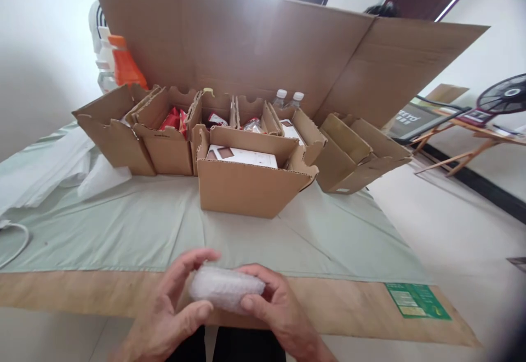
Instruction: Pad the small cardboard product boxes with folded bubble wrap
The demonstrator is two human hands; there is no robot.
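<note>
A small roll of whitish, translucent bubble wrap (pixel 227 288) is held above the table's front edge. My right hand (pixel 274 302) grips its right end, the thumb in front and the fingers behind. Around the roll's left end is my left hand (pixel 176 296), thumb and fingers spread apart, slightly blurred. Whether it touches the wrap I cannot tell. Anything inside the roll is hidden. Straight ahead stands a cardboard bin (pixel 246 189) with a white box (pixel 246 156) in it.
Behind are several cardboard bins, one with red packets (pixel 173 119). A tall cardboard panel (pixel 255 39) closes off the back. Loose wrap sheets (pixel 45 167) lie left, near a white cable (pixel 22 244). An orange bottle (pixel 125 63) stands back left; a fan (pixel 503 93) is far right.
</note>
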